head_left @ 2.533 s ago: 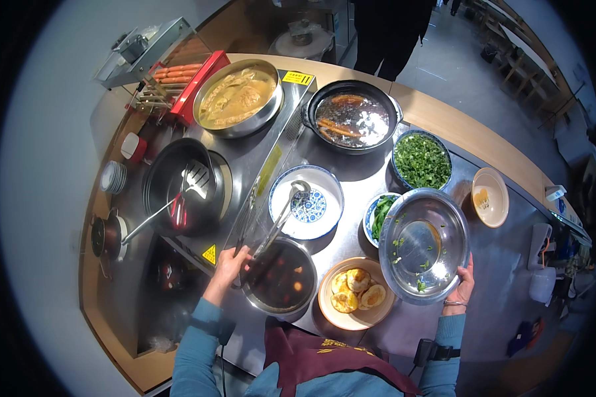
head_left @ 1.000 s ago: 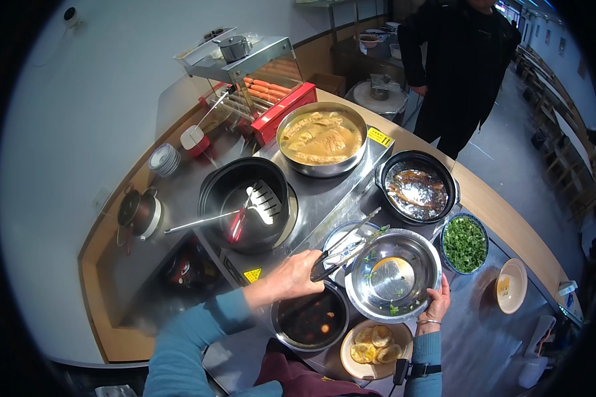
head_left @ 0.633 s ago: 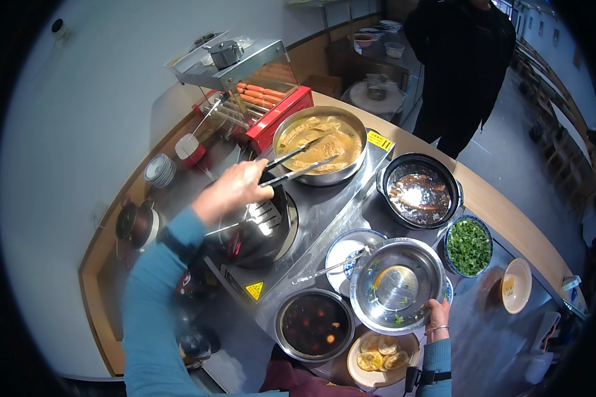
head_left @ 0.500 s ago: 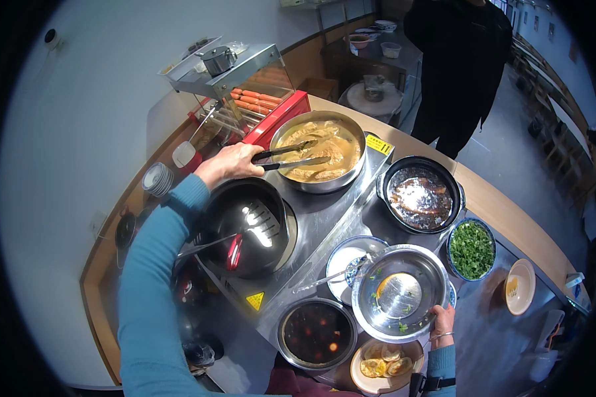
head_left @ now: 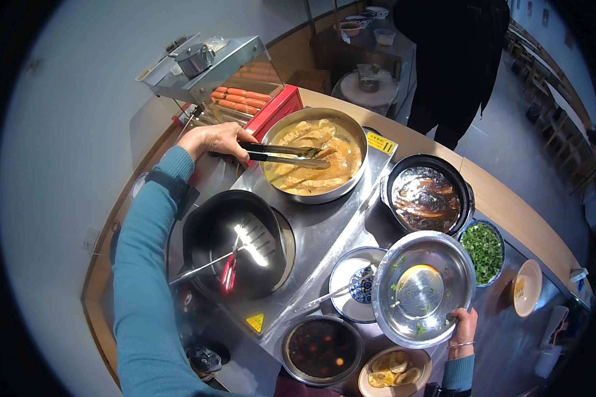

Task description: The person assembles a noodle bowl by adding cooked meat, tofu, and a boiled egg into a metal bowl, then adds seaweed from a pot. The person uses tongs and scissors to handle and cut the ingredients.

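Observation:
My left hand (head_left: 220,141) is closed around the black handles of a pair of tongs (head_left: 291,157). The tongs' ends reach into a steel pan (head_left: 359,173) of yellowish broth with tan, folded pieces, and lie close together; whether they grip a piece I cannot tell. With my right hand (head_left: 463,325) I grip the rim of a shiny steel basin (head_left: 394,264), tilted, with a few green bits and a little liquid inside. Under its left side sits a blue-patterned white plate (head_left: 341,274) with a metal utensil (head_left: 328,299) across it.
A dark wok (head_left: 202,228) holds a red-handled slotted spatula (head_left: 228,274). Around the basin stand a black pot (head_left: 467,198) of dark sauce, a bowl of chopped greens (head_left: 482,251), a dark-liquid pot (head_left: 321,347) and a bowl of egg-like pieces (head_left: 396,370). Beyond are a sausage roller (head_left: 242,99) and a person (head_left: 447,66).
The tongs' ends have drawn closer together in the broth, and my left hand has shifted slightly left. The basin in my right hand has moved right, uncovering more of the patterned plate.

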`<state>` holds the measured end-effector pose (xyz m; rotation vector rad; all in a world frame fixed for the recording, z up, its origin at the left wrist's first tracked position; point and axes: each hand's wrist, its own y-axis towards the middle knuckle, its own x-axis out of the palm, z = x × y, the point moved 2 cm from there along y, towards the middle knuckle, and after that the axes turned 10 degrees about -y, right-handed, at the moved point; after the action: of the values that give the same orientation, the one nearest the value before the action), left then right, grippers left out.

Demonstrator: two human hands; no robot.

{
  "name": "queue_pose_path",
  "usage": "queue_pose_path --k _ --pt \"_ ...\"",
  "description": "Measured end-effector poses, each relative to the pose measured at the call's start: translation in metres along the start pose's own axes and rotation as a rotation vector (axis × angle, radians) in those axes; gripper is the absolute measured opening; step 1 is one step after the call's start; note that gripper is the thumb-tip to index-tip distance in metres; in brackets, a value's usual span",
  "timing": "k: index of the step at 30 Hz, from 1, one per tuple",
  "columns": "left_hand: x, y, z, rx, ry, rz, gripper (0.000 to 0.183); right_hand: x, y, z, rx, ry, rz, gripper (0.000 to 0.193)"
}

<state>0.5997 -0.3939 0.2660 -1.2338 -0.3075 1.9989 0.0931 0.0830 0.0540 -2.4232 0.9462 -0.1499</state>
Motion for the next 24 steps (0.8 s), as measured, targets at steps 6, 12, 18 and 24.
queue_pose_path --k 6,12,18,24 --pt "0.002 0.022 0.006 -0.049 -0.036 -0.001 0.056 0.026 0.017 -0.019 -0.023 0.022 -0.017 0.017" --pt "-0.001 0.007 0.014 -0.059 0.022 -0.023 0.052 0.044 0.026 -0.038 -0.053 0.041 -0.031 0.021" --pt "0.009 0.015 0.027 0.052 0.126 -0.015 0.049 0.064 0.031 -0.061 -0.098 0.012 -0.020 0.020" --pt "-0.002 -0.027 0.027 0.047 0.005 0.081 0.044 0.086 0.032 -0.094 -0.163 0.013 -0.083 0.020"
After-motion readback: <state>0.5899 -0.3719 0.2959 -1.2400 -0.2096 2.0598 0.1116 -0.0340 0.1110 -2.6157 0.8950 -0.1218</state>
